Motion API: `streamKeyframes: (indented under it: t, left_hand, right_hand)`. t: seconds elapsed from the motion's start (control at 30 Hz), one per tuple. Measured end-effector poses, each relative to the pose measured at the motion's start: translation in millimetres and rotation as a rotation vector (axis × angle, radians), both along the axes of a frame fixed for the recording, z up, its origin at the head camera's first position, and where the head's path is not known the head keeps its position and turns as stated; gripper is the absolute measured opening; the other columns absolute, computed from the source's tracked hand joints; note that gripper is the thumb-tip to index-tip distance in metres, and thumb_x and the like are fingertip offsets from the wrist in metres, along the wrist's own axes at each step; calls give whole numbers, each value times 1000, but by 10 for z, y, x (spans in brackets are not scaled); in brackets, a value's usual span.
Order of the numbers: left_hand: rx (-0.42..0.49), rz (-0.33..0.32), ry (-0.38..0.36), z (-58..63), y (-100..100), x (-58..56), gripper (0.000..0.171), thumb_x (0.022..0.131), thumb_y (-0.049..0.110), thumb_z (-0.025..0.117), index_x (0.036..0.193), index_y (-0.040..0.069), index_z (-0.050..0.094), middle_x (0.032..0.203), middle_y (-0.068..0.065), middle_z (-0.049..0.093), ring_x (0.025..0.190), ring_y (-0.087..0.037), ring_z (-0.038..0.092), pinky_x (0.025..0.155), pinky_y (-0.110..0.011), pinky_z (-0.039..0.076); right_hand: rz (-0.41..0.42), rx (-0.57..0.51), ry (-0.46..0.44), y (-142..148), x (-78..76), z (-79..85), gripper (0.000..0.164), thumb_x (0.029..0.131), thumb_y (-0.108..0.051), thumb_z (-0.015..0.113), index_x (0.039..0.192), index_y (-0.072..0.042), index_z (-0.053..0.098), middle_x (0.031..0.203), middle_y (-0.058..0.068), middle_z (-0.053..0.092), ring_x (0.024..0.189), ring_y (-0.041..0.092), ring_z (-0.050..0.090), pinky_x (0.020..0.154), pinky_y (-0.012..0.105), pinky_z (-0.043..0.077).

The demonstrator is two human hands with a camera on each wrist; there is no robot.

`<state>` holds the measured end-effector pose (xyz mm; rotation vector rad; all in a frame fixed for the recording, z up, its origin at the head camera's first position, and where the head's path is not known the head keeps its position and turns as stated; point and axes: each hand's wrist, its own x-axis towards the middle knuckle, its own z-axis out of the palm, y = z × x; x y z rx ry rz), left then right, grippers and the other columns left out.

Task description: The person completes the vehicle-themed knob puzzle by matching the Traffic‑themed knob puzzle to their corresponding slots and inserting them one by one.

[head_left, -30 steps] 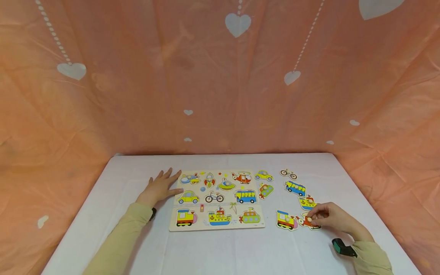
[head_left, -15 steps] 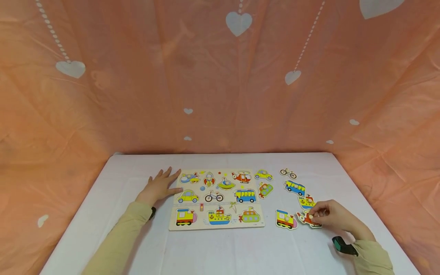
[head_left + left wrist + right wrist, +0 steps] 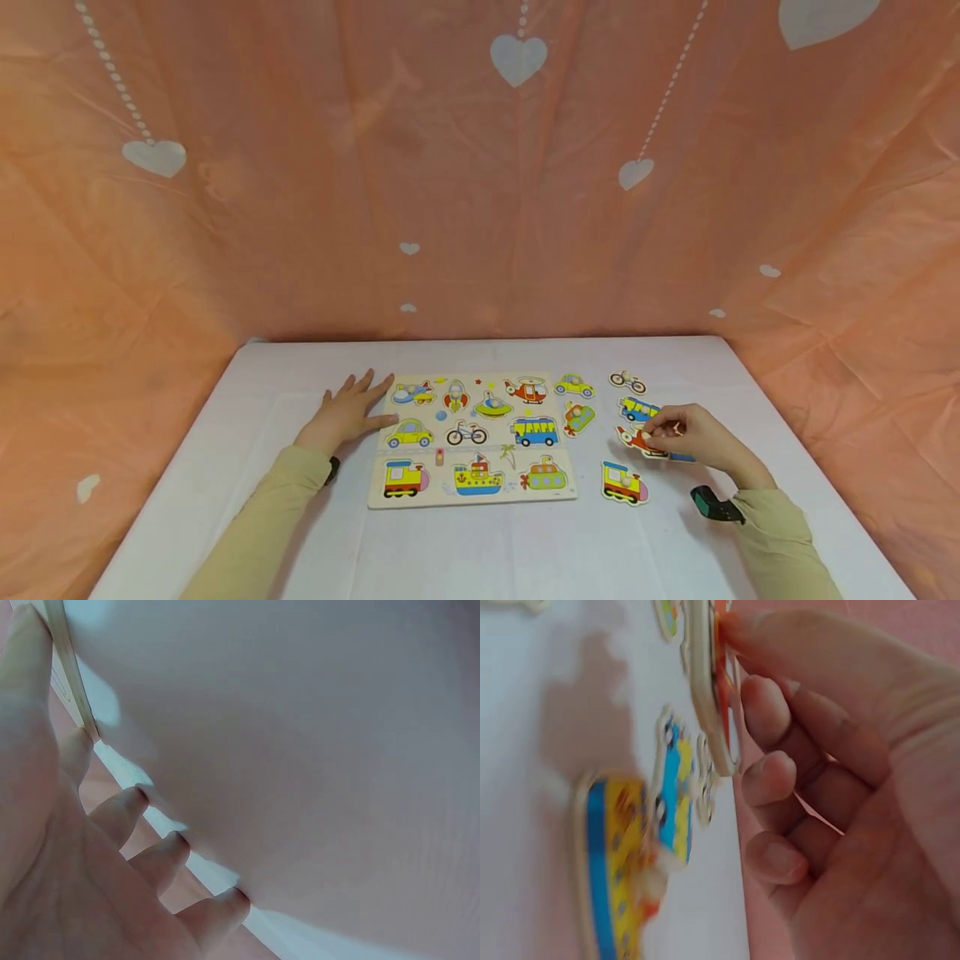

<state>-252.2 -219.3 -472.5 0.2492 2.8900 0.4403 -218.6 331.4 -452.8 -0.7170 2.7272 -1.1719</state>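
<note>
My left hand [image 3: 345, 421] lies spread at the left side of the wooden puzzle board [image 3: 412, 452]. Its thumb and index finger touch the board's edge, and the other fingers rest on the tabletop, as the left wrist view shows. With thumb and fingers, my right hand [image 3: 701, 437] pinches a red helicopter puzzle piece [image 3: 630, 439]. The piece is raised above the table, seen edge-on [image 3: 703, 682] in the right wrist view. Below it lie a ship piece [image 3: 607, 855] and a blue bus piece [image 3: 636, 408]; in the head view the right hand covers most of the ship.
Loose car [image 3: 574, 385], submarine [image 3: 578, 418], bicycle [image 3: 627, 382] and train [image 3: 624, 483] pieces lie right of the board. Plane [image 3: 414, 393], rocket [image 3: 456, 396] and saucer [image 3: 492, 405] pieces with knobs sit on the board. A pink curtain [image 3: 480, 200] stands behind the white table [image 3: 465, 550].
My right hand has lifted the helicopter piece from beside the train and carried it left and away from me, over the ship piece. The left hand has stayed in place.
</note>
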Motion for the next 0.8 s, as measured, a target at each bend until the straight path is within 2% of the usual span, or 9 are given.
streamKeyframes:
  t: [0.23, 0.47, 0.63, 0.8]
  left_hand:
    - [8, 1, 7, 14, 8, 24, 86, 83, 59, 62, 151, 18, 29, 155, -24, 17, 138, -52, 10, 103, -73, 6]
    - [1, 2, 8, 18, 7, 22, 87, 83, 60, 62, 152, 19, 29, 155, -23, 17, 138, -52, 10, 103, -73, 6]
    - [-8, 4, 10, 21, 14, 5, 88, 83, 62, 62, 152, 19, 29, 155, -22, 16, 138, -51, 10, 103, -73, 6]
    - [-12, 9, -6, 31, 19, 15, 87, 83, 61, 62, 152, 19, 28, 155, -22, 16, 138, -51, 9, 103, -73, 6]
  right_hand:
    - [-6, 47, -19, -254, -209, 110, 9, 81, -18, 78, 86, -14, 73, 78, -6, 65, 67, 11, 51, 58, 23, 44]
    - [6, 34, -63, -518, -371, 159, 11, 81, -17, 78, 89, -11, 74, 80, -4, 65, 70, 14, 52, 60, 24, 45]
    - [34, 16, -67, -677, -489, 145, 12, 81, -18, 78, 89, -10, 74, 79, -3, 65, 71, 15, 50, 61, 25, 42]
    - [96, -9, -71, -857, -627, 66, 11, 81, -16, 78, 88, -9, 74, 76, -1, 63, 69, 15, 50, 60, 25, 41]
